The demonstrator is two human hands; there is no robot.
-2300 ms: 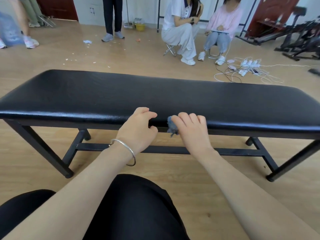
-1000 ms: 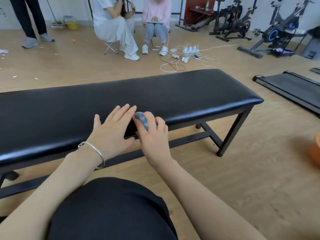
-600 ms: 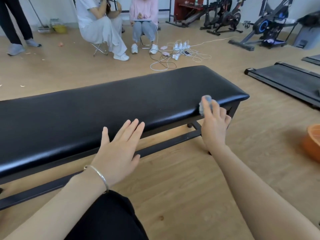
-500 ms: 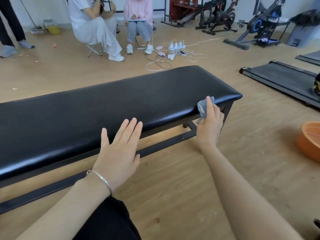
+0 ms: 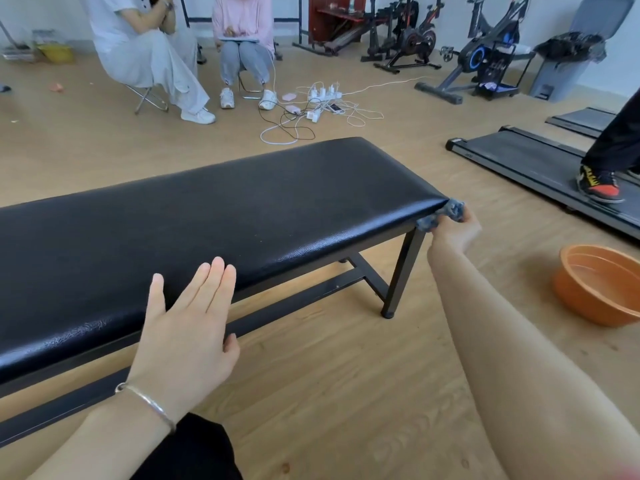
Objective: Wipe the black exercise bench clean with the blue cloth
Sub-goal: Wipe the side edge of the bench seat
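The black exercise bench (image 5: 242,216) runs from the left edge toward the right middle, on a black metal frame. My right hand (image 5: 455,233) grips the bunched blue cloth (image 5: 445,214) and presses it against the bench's near right corner. My left hand (image 5: 187,327) lies flat with straight fingers on the padded front edge, a silver bangle on its wrist.
An orange basin (image 5: 599,289) stands on the wood floor at the right. A treadmill (image 5: 540,164) with someone's foot on it lies beyond. Two people sit behind the bench beside power strips and cables (image 5: 318,105). Exercise bikes (image 5: 481,53) line the back wall.
My right hand slid the cloth along the bench's front edge from the middle to the right corner. My left hand opened flat and stayed on the front edge. The view turned right.
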